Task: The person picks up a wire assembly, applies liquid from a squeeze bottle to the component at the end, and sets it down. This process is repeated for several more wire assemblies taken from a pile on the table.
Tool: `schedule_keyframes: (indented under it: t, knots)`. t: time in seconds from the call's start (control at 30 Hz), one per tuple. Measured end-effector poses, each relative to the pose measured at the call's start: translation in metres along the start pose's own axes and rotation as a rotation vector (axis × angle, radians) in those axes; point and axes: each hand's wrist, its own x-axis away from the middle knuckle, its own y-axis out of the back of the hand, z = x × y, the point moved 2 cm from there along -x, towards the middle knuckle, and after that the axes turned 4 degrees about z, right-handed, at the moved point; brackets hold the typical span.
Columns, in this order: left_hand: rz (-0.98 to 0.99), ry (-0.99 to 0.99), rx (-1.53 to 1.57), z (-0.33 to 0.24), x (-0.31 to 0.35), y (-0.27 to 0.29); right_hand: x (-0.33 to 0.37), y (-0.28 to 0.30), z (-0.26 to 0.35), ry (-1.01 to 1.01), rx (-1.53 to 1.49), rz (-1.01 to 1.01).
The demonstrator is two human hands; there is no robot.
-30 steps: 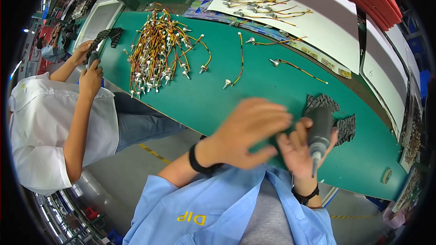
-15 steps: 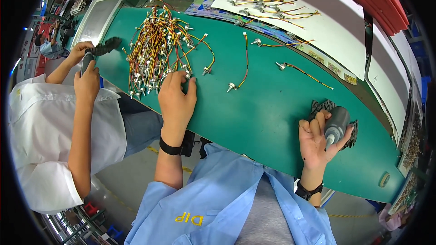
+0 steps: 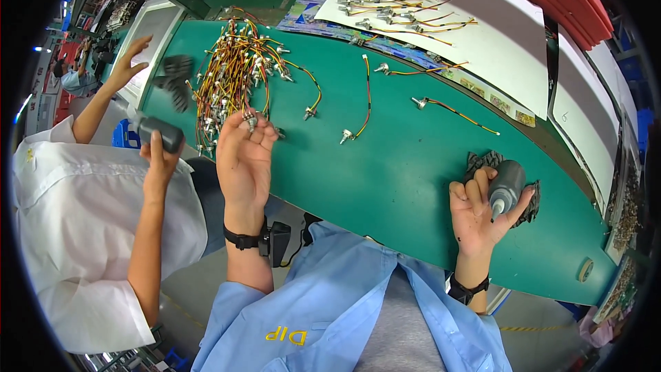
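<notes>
Fingers of the left hand (image 3: 244, 155) pinch a wire (image 3: 249, 121) off the pile (image 3: 231, 79), right hand (image 3: 482, 210) wrapped around a grey bottle (image 3: 505, 186).

Bare green worktop (image 3: 406, 165) lies open across the middle of the frame, between the left hand (image 3: 242, 158) and the right hand (image 3: 482, 210). At upper left a heap of wire harnesses (image 3: 231, 79) blocks passage; single harnesses (image 3: 361, 107) lie above centre. A co-worker's arm (image 3: 148, 227) crowds the left edge.
</notes>
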Motion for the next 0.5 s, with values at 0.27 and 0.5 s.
schedule_keyframes:
  t: [0.27, 0.5]
  knots:
    - [0.012, -0.133, -0.159, -0.006, -0.018, -0.014, 0.0, 0.001, 0.001, -0.008, -0.016, -0.007]
    - [0.128, -0.449, -0.41, -0.002, 0.009, -0.038, 0.002, -0.002, 0.0, 0.059, 0.019, -0.031]
